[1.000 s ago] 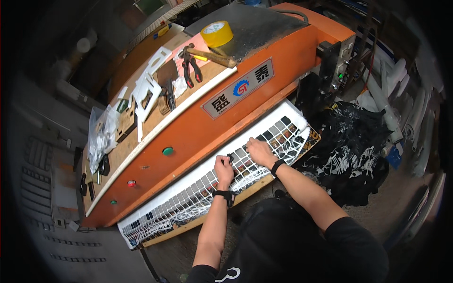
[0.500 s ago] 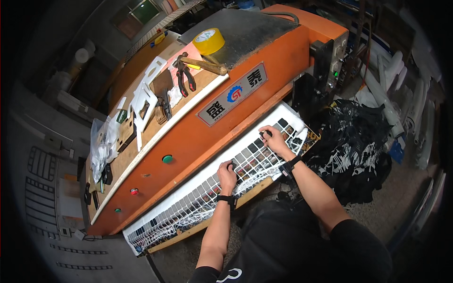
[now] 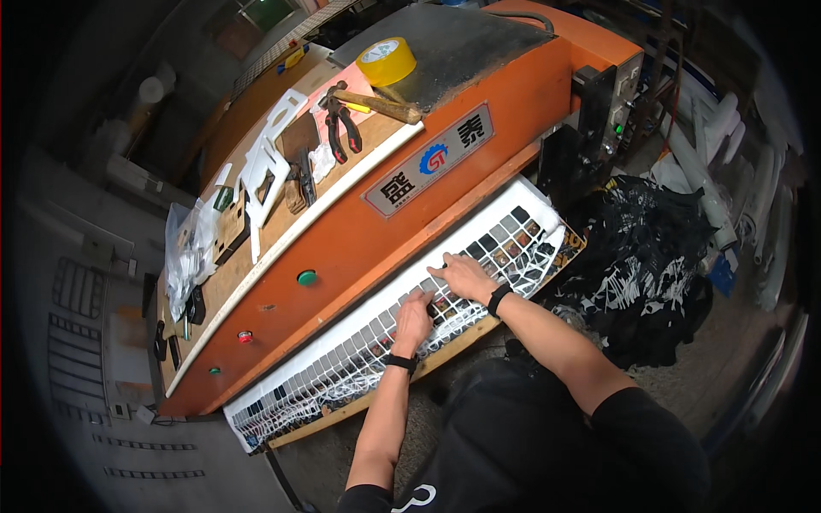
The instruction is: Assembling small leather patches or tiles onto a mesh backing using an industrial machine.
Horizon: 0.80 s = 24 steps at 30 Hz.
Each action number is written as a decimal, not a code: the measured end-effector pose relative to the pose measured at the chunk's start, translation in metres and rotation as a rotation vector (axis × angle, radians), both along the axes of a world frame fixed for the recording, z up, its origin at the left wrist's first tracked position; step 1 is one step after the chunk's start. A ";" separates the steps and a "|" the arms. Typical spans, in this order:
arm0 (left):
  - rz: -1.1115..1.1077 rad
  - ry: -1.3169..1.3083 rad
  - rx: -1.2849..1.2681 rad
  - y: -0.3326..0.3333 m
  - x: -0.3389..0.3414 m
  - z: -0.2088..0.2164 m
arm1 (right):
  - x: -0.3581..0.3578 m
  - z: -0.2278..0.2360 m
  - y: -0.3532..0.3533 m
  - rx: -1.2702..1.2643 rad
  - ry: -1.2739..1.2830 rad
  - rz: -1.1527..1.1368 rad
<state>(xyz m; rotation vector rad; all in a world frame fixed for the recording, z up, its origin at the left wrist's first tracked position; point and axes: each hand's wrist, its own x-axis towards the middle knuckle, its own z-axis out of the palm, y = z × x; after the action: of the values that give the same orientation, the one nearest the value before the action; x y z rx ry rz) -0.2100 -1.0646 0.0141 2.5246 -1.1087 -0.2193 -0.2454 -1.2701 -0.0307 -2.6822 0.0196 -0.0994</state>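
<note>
A long white grid sheet [image 3: 499, 215] with rows of grey and black squares lies along the front of an orange press, its lower edge draped with loose white strips. My left hand [image 3: 414, 320] is over the middle of the grid, fingers curled down and together at a square; what they hold, if anything, is hidden. Just right of it, my right hand [image 3: 468, 279] reaches across the grid, palm down. Its thumb and forefinger are apart at the upper row of squares, and nothing shows between them. Black bands circle both wrists.
The orange press [image 3: 342, 248] rises beyond the sheet. On its top sit yellow tape [image 3: 386, 61], a hammer [image 3: 380, 106], pliers [image 3: 344, 132] and white cut pieces [image 3: 267, 167]. A wooden bar [image 3: 376, 398] edges the near side. Black scraps [image 3: 641, 256] heap at right.
My right hand has moved left along the grid, toward my left hand, and the dark piece at its fingertips no longer shows. My left hand stays nearly in place.
</note>
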 end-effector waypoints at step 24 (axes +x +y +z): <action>0.312 0.046 -0.222 -0.122 -0.001 -0.037 | -0.031 0.005 -0.095 0.232 -0.094 -0.238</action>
<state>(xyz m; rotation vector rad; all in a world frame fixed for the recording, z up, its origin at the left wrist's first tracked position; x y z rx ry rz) -0.2110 -1.1864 -0.0234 2.4346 -0.6674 -0.0645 -0.2763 -1.3649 -0.0261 -2.4304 0.3028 -0.2800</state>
